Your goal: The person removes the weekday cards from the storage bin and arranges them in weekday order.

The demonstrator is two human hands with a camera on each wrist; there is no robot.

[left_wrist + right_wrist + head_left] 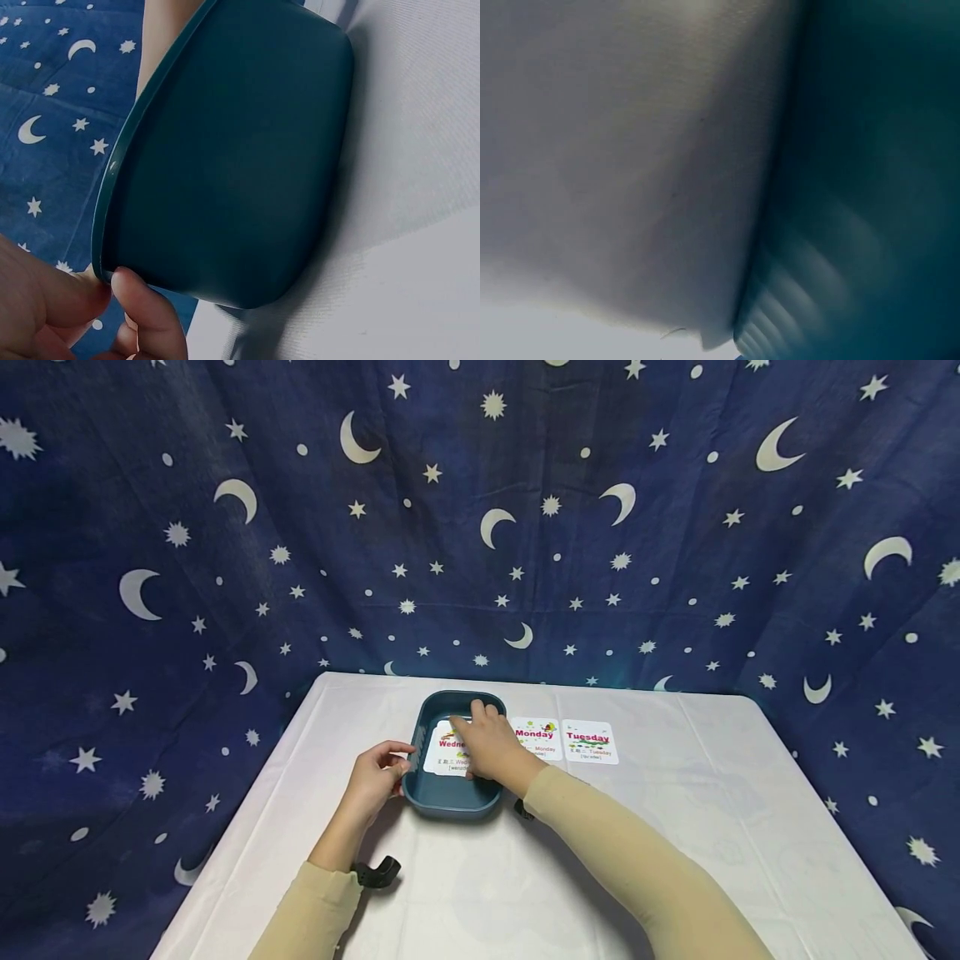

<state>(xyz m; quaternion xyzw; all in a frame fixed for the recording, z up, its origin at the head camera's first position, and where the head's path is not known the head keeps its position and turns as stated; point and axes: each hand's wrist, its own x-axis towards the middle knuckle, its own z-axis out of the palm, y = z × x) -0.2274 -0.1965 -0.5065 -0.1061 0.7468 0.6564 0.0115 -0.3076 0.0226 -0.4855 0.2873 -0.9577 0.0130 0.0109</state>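
A dark teal plastic bin (450, 812) stands on the white table, and in the left wrist view its outer wall (232, 165) fills the middle. My left hand (372, 777) pinches the rim on the left side; the thumb and fingers (154, 311) meet there. Inside the bin lies a white "Wednesday" card (444, 756), partly covered by my right hand (491, 743). That hand reaches over the right rim and grips the card, fingers at its top edge and thumb near the lower edge. The right wrist view has only the bin's ribbed wall (855, 225) and the tablecloth, no fingers.
Right of the bin lie a "Monday" card (540, 739), partly hidden by the right hand, and a "Tuesday" card (590, 742) beside it. A white cloth covers the table (675, 827). Behind hangs a blue curtain (450, 527) with moons and stars.
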